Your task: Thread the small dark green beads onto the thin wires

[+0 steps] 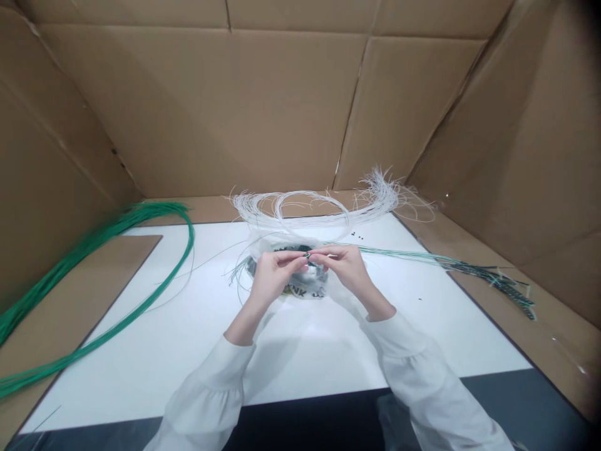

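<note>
My left hand [272,270] and my right hand [346,266] meet fingertip to fingertip above the middle of the white table. Both are closed in a pinch on a small dark piece [307,255], too small to name for certain. Right below them lies a clear plastic bag [300,290] with black lettering and dark contents, partly hidden by my hands. Thin green wires [399,252] run from behind my right hand to the right, ending in a bunch with black pieces on it [509,288]. Loose wire ends [239,268] stick out left of the bag.
A thick bundle of green wires [159,299] curves over the left side. Behind the bag lies a coil of white wires [310,219] with frayed ends. Several tiny black bits [357,236] are scattered near it. Cardboard walls [291,106] enclose the white table [319,369].
</note>
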A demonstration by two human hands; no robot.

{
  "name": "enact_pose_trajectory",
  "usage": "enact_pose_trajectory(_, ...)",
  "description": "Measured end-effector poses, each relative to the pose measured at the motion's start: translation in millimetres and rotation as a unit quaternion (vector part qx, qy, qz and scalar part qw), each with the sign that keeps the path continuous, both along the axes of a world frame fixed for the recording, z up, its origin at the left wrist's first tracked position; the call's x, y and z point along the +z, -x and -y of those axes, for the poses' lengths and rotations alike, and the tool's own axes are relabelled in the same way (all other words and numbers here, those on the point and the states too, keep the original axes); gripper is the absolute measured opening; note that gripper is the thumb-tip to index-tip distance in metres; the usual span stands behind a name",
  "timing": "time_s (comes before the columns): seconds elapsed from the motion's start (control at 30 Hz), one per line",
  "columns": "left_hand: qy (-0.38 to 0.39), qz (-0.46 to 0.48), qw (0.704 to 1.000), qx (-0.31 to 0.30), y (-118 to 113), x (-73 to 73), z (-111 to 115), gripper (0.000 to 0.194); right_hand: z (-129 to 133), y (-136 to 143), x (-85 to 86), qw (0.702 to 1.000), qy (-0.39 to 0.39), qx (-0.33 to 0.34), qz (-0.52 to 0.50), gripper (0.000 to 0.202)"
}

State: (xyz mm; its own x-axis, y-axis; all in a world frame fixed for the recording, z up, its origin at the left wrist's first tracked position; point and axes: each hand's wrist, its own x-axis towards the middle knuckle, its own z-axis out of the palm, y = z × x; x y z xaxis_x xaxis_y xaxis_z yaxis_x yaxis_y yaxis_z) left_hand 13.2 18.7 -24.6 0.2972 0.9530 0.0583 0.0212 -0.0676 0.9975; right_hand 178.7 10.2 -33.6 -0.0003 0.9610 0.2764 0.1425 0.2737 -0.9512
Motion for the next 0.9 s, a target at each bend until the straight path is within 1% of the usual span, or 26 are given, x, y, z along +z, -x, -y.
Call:
enact_pose_trajectory(0.1,-0.027,-0.021,0.999,0.005,-0.6,0.0,0.7,0.03,1.4,3.3,3.3,0.999,0.027,-0.011,-0.024,0.018)
enact_pose_trajectory(0.2,-0.046,-0.042,0.998,0.013,-1.1,-0.2,2.2,0.03,1.8,3.5,4.9,0.999,0.037,-0.006,-0.025,0.018)
enact_pose_trajectory(0.37,-0.03,-0.044,0.999,-0.003,-1.5,1.7,3.4,0.027,0.6,-0.3,3.9,1.0,0.004,0.001,0.01,0.018)
enact_pose_trajectory(0.43,-0.015,-0.028,0.999,-0.008,-1.0,2.7,2.9,0.027,-0.1,-1.1,3.4,1.0,0.0,0.006,0.007,0.017)
enact_pose_trajectory(0.53,0.031,0.008,0.999,-0.023,0.3,3.6,2.0,0.028,-1.0,-1.5,2.9,1.0,0.002,0.016,0.0,0.016)
enact_pose_trajectory(0.7,0.105,0.087,0.99,-0.043,1.5,3.4,0.3,0.029,-1.7,-3.6,3.0,0.999,0.007,0.031,-0.014,0.014)
enact_pose_trajectory(0.83,0.156,0.097,0.982,-0.05,1.5,3.1,-1.4,0.03,-1.6,-6.5,5.2,0.998,-0.007,0.068,0.0,0.011)
enact_pose_trajectory(0.9,0.164,0.089,0.981,-0.059,1.3,3.0,-1.9,0.031,-1.7,-8.5,6.3,0.997,-0.012,0.075,0.012,0.011)
